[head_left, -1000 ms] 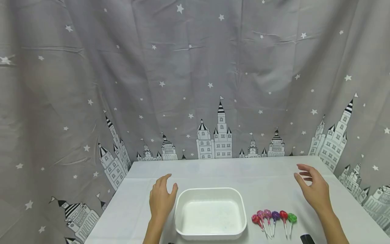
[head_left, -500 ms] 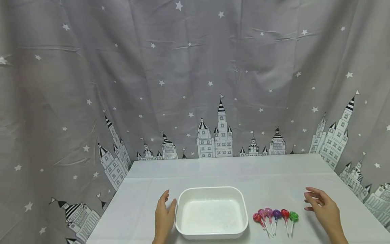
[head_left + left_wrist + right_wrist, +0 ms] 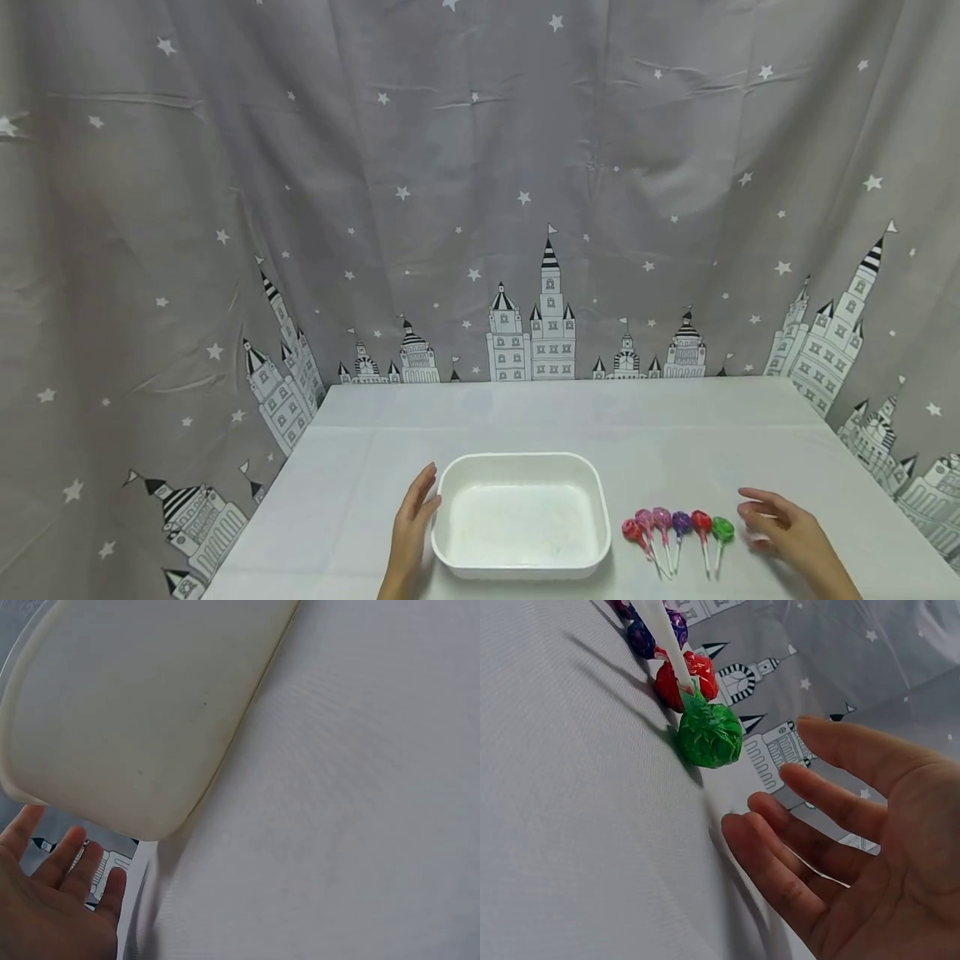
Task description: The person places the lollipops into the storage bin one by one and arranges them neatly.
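Note:
A white rectangular plastic tub (image 3: pixel 522 573) stands on the table, nothing inside it. At its left side is my left hand (image 3: pixel 408 529), fingers extended; in the left wrist view the fingertips (image 3: pixel 30 817) come right up to the tub's rim. Right of the tub lies a row of wrapped lollipops, sticks toward me: a red one (image 3: pixel 632 530), pink ones (image 3: pixel 662 518), a purple one (image 3: pixel 681 523), another red one (image 3: pixel 701 522) and a green one (image 3: pixel 722 529). My right hand (image 3: pixel 787 533) is just right of the green lollipop, fingers loosely bent and apart, holding nothing.
A white cloth covers the table (image 3: pixel 562 417). Behind it hangs a grey curtain (image 3: pixel 420 150) printed with white stars and castles, which also runs along both sides.
My right hand has come down and toward the lollipops, ending beside the green one. The left hand has drawn back toward me and closer to the tub's left side. The camera has tilted slightly.

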`<state>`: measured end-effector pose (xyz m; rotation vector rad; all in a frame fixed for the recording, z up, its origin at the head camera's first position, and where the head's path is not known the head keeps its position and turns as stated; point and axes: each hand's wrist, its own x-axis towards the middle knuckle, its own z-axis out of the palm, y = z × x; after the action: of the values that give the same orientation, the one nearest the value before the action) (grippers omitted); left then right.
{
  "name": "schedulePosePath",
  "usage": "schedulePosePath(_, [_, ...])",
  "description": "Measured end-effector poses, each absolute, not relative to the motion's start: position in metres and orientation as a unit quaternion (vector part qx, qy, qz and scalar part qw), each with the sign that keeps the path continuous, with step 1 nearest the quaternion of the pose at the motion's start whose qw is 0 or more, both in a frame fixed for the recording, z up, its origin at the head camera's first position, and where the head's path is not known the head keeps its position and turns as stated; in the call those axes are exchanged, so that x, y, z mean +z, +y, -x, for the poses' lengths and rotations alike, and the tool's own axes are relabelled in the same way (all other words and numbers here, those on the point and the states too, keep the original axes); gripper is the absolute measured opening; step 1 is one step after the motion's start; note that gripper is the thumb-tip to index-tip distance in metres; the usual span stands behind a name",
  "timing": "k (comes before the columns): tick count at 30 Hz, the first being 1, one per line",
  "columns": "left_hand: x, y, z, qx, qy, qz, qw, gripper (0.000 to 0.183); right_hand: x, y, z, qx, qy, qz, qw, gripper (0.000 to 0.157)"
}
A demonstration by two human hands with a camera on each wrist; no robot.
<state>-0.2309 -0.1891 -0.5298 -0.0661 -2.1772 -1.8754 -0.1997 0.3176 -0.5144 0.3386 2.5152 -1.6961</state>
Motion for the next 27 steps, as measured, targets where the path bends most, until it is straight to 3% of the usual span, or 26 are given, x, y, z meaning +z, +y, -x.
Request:
schedulePosePath(9, [-0.537,-0.190,0.233,-0.648,-0.756,0.016,0.090,0.049,-0.520,0.317,0.198,-0.527,0.843,-0.067,0.085,0.060])
schedulePosePath(16, [-0.542,-0.191,0.234,-0.636,-0.765,0.019,0.095,0.054,-0.526,0.319,0.198,-0.515,0.851,-0.021,0.100,0.059])
schedulePosePath(27, [-0.546,-0.190,0.232,-0.600,-0.796,0.019,0.084,0.055,-0.527,0.310,0.204,-0.444,0.888,-0.058,0.103,0.059])
